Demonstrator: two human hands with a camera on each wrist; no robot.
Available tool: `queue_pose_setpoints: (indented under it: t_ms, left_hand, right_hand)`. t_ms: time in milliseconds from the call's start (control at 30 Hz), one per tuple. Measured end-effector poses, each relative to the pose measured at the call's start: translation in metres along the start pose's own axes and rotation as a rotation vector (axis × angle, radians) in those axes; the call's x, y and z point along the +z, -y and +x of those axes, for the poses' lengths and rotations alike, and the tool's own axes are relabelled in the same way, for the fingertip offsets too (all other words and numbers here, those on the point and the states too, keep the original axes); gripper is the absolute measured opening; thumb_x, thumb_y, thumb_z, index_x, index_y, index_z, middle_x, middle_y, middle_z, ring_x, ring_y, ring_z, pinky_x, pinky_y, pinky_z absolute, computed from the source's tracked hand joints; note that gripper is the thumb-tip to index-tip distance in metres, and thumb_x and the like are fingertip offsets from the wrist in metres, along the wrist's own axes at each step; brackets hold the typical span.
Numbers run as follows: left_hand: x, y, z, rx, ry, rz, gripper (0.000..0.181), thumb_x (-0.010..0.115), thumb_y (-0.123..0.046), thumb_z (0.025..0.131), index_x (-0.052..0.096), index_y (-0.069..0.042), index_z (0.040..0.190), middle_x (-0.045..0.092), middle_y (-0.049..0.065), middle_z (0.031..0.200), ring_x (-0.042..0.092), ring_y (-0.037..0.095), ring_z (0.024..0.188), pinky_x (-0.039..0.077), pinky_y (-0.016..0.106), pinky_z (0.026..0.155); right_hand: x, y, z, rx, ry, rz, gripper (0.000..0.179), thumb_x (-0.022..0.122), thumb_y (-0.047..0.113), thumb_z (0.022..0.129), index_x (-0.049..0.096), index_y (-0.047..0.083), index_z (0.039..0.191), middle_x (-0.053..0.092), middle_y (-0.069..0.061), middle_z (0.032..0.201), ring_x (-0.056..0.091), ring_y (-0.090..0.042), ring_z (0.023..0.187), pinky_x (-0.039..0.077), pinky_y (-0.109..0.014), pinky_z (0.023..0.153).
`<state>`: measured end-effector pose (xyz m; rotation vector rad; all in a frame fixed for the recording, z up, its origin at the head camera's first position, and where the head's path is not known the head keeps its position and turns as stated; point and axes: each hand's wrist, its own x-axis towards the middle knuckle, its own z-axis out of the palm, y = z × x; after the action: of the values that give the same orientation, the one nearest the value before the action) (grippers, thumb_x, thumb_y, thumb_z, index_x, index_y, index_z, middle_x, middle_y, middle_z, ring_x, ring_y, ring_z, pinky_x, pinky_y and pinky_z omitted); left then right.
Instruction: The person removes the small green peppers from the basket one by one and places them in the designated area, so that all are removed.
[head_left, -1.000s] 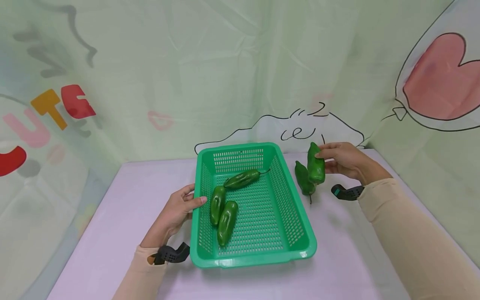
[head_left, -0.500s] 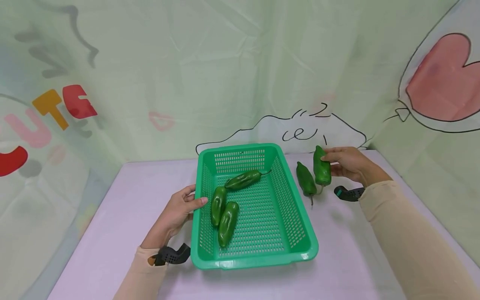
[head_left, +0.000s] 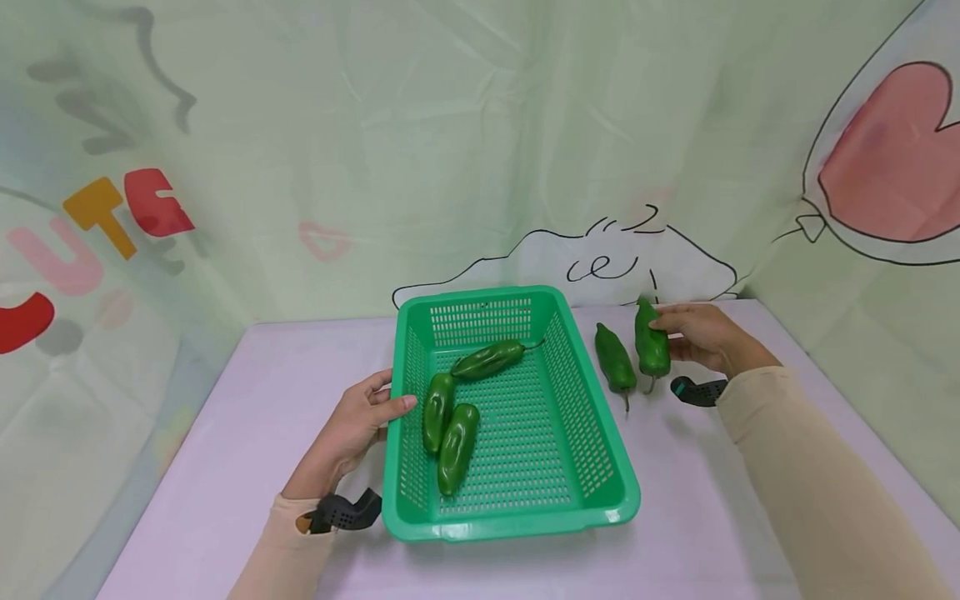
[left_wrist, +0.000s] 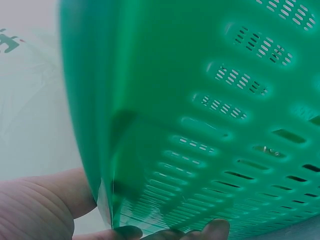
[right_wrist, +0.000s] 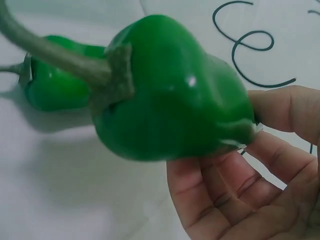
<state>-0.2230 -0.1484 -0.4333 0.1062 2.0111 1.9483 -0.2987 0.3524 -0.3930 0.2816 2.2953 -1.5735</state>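
My left hand (head_left: pixel 363 419) grips the left rim of a green plastic basket (head_left: pixel 517 527), thumb over the edge and fingers under the outside wall. In the left wrist view the slotted wall (left_wrist: pixel 150 90) fills most of the picture. Between the thumb and fingers of my right hand (head_left: pixel 699 336) is a green pepper (head_left: pixel 651 337), its stem pointing toward me. Seen from the right wrist, this pepper (right_wrist: pixel 170 95) is close to the camera, with a second one behind it. That second green pepper (head_left: pixel 615 358) lies on the table, between the basket and the held pepper.
Inside the basket are three more peppers: one crosswise (head_left: pixel 489 360) toward the back, and two side by side, a slimmer one (head_left: pixel 437 412) and a fuller one (head_left: pixel 457 450). The pale table (head_left: pixel 300 358) meets a printed cloth backdrop (head_left: pixel 360 150) behind the basket.
My right hand has moved right and slightly down with the pepper, away from the pepper on the table, opening a gap between them. My left hand and the basket have stayed nearly still.
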Motion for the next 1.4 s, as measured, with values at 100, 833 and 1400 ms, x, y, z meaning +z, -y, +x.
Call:
queue_pose_setpoints:
  t_ms: [100,833,1400]
  left_hand:
    - [0.0,-0.001,-0.001,0.002,0.001,-0.001,0.065,0.067,-0.007,0.101,0.037,-0.001,0.158,0.061,0.03,0.139,0.076,0.029,0.101,0.064,0.04,0.082]
    - [-0.002,0.002,0.0,0.008,-0.002,-0.001,0.066,0.068,-0.007,0.101,0.037,-0.001,0.158,0.061,0.031,0.138,0.076,0.029,0.099,0.064,0.04,0.082]
    - [-0.003,0.004,0.003,0.002,0.002,-0.009,0.069,0.072,-0.012,0.099,0.038,-0.002,0.158,0.062,0.029,0.138,0.076,0.028,0.099,0.064,0.04,0.082]
  right_hand:
    - [0.0,-0.005,0.003,0.017,-0.003,-0.003,0.064,0.052,0.02,0.109,0.026,-0.004,0.162,0.046,-0.018,0.142,0.062,-0.017,0.097,0.059,-0.027,0.084]
    - [0.004,-0.023,0.024,0.078,-0.034,-0.035,0.063,0.046,0.02,0.11,0.022,-0.003,0.163,0.022,-0.032,0.165,0.044,-0.04,0.134,0.056,-0.033,0.092]
    - [0.011,-0.028,0.037,0.125,-0.083,-0.076,0.059,0.045,0.02,0.111,0.026,-0.005,0.162,0.024,-0.034,0.164,0.04,-0.042,0.139,0.055,-0.037,0.096]
